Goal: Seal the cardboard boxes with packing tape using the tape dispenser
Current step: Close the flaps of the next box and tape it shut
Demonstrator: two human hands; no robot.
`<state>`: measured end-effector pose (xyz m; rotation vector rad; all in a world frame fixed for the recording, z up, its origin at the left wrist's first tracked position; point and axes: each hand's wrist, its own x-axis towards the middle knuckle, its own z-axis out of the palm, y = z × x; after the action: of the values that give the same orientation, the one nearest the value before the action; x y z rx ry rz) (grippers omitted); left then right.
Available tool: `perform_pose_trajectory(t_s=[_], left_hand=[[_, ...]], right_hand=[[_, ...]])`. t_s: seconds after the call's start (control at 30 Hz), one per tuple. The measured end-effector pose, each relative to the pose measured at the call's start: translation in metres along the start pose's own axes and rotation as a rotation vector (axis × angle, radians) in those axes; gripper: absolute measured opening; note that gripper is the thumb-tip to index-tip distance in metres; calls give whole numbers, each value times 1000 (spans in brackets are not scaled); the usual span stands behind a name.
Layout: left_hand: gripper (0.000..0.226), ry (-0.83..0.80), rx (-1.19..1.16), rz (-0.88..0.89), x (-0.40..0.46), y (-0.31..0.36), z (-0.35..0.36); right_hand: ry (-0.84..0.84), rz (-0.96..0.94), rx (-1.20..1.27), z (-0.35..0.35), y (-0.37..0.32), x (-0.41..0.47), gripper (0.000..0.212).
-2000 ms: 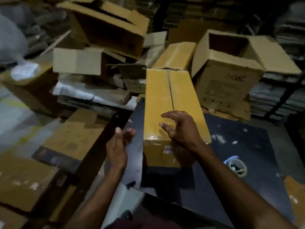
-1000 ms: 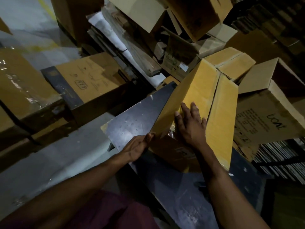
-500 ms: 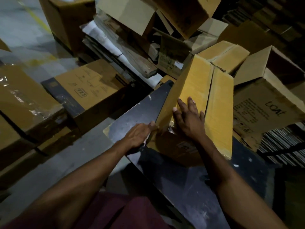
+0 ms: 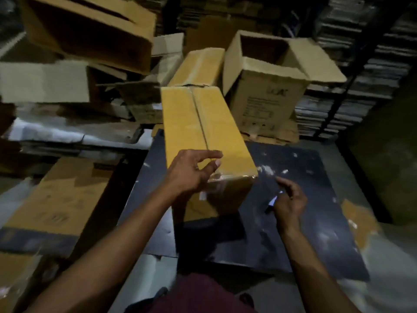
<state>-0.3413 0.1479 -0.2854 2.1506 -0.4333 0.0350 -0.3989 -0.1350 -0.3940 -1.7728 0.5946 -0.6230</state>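
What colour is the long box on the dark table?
Yellowish-brown cardboard: the long box, plain on top with a centre seam, shows in the head view.

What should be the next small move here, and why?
Probably press the left hand down on the near end of the long yellow box: shiny tape wraps that edge, the hand hovers above it, and the centre seam farther along looks untaped. No dispenser is visible.

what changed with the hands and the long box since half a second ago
Both hands came off the long yellow box. The right hand left the box top and moved out to the right over the black table, fingers curled around something small and pale I cannot identify. The left hand left the near left corner and now hovers over the box's near end, fingers loosely spread. The box stays on the table, centre seam untaped; the open carton stays behind it.
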Motion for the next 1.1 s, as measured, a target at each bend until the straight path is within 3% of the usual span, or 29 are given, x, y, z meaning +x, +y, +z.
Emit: perform_pose_trajectory(t_s=[0.17, 0.33, 0.47, 0.73, 0.83, 0.9, 1.0, 1.07, 1.1], left_hand=[[46, -353, 224, 100, 44, 19, 19], [63, -505, 461, 204, 72, 6, 28], [67, -543, 493, 221, 73, -4, 31], [65, -543, 442, 207, 78, -11, 33], [63, -550, 416, 191, 80, -12, 32], [62, -546, 413, 199, 81, -11, 32], [58, -518, 418, 190, 81, -9, 34], [57, -520, 395, 173, 82, -10, 34], [56, -527, 375, 167, 82, -11, 34]], right_hand=[[-205, 6, -42, 21, 22, -30, 65], [-286, 100, 121, 51, 12, -48, 74], [-251, 17, 62, 61, 16, -66, 92], [-150, -96, -207, 93, 2, -98, 106], [-248, -94, -265, 97, 10, -113, 119], [-276, -148, -243, 88, 22, -115, 113], [-140, -232, -192, 70, 44, -103, 83], [-79, -147, -100, 64, 42, -84, 54], [-73, -84, -22, 63, 38, -71, 50]])
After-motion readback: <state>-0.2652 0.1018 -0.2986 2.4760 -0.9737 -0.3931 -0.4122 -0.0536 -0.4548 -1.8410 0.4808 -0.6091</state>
